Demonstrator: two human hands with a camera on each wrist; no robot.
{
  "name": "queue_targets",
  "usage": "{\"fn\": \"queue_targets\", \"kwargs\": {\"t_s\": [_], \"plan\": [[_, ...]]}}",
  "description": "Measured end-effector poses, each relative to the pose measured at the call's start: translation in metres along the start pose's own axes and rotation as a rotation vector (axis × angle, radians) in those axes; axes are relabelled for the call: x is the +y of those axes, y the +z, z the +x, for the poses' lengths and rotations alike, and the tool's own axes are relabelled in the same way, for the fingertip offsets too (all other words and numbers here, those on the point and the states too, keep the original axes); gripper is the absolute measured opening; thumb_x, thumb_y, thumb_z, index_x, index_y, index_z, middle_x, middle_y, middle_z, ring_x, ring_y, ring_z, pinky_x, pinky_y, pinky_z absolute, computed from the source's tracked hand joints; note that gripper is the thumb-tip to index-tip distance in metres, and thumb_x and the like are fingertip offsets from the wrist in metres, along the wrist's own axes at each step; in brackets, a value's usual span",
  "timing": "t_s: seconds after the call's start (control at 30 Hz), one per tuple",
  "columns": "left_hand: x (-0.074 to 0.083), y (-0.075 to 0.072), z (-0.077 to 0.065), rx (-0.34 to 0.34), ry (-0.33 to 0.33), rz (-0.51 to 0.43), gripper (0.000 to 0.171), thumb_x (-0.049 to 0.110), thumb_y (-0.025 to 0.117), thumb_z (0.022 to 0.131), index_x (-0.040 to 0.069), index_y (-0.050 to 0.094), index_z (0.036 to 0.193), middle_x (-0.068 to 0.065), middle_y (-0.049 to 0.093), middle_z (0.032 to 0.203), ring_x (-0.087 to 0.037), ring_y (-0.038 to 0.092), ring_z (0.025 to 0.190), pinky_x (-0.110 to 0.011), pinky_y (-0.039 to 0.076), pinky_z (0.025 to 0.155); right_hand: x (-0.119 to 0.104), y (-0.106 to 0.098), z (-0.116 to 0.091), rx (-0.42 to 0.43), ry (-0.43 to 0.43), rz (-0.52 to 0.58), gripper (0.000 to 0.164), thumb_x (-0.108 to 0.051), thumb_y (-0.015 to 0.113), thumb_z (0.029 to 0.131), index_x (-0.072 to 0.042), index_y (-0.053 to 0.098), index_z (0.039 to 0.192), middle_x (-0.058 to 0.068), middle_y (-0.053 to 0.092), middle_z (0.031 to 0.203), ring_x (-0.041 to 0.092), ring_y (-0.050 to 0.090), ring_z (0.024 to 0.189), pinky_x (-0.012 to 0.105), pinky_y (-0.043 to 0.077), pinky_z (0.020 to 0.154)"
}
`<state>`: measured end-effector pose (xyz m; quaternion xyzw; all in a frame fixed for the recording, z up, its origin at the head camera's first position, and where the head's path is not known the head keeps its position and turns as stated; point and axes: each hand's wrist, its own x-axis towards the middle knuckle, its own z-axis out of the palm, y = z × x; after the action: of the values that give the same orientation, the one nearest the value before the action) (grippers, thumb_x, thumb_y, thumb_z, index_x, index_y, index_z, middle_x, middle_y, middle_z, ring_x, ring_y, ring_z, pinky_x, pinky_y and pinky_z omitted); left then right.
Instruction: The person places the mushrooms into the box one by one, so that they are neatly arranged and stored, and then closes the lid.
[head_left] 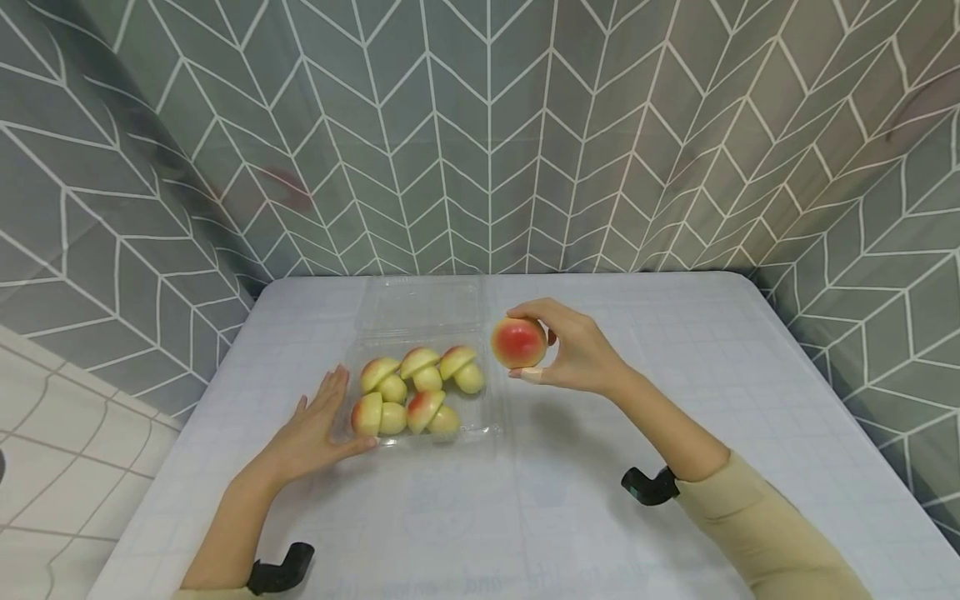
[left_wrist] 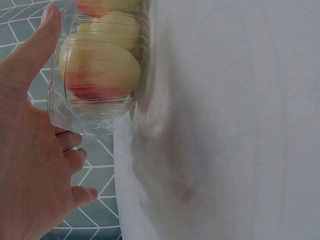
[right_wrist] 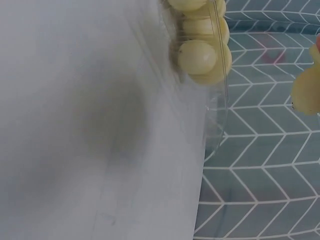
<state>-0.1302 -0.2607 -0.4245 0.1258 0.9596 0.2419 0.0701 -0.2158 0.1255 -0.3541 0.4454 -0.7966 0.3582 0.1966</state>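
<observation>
A clear plastic box stands on the table with several model mushrooms in it, their caps red and yellow and their stems pale yellow. My left hand rests against the box's left side, fingers spread and fairly straight, thumb along the front-left corner. In the left wrist view that thumb lies beside the box wall. My right hand pinches another mushroom between thumb and fingers, just right of the box and raised above the table. Its round, pale stem shows at the right wrist view's edge.
The box's transparent lid lies folded back behind it. Beneath is a table with a white cover. Grey curtains with a white line pattern enclose the back and sides. Black wrist mounts sit on both forearms.
</observation>
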Motion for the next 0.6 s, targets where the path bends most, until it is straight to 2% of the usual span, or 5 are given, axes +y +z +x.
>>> {"fn": "queue_targets", "kwargs": {"t_s": [0.3,0.53,0.6], "plan": [[-0.003,0.002,0.001,-0.004,-0.005,0.002,0.117,0.058,0.069,0.079,-0.007,0.003,0.151,-0.026,0.002,0.158,-0.040,0.000,0.145,-0.069,0.004,0.107,-0.004,0.013,0.010,-0.021,-0.040,0.037,0.070,-0.023,0.092,0.059,-0.008,0.060,0.119,0.003,0.063,0.114,0.011,0.055,0.092,0.029,0.049,0.060],[-0.002,0.000,0.000,0.007,-0.001,0.008,0.117,0.059,0.069,0.080,-0.008,0.004,0.151,-0.026,0.003,0.157,-0.040,0.002,0.145,-0.069,0.005,0.107,-0.007,0.030,0.012,-0.085,-0.037,0.083,0.068,-0.023,0.090,0.062,-0.009,0.059,0.121,0.001,0.062,0.115,0.009,0.055,0.092,0.023,0.048,0.061],[-0.001,0.000,0.000,0.009,0.000,0.010,0.117,0.059,0.069,0.080,-0.008,0.004,0.151,-0.026,0.003,0.157,-0.041,0.003,0.145,-0.069,0.006,0.107,-0.008,0.035,0.013,-0.104,-0.034,0.100,0.067,-0.024,0.090,0.063,-0.009,0.059,0.121,0.000,0.063,0.114,0.008,0.055,0.092,0.024,0.049,0.060]]}}
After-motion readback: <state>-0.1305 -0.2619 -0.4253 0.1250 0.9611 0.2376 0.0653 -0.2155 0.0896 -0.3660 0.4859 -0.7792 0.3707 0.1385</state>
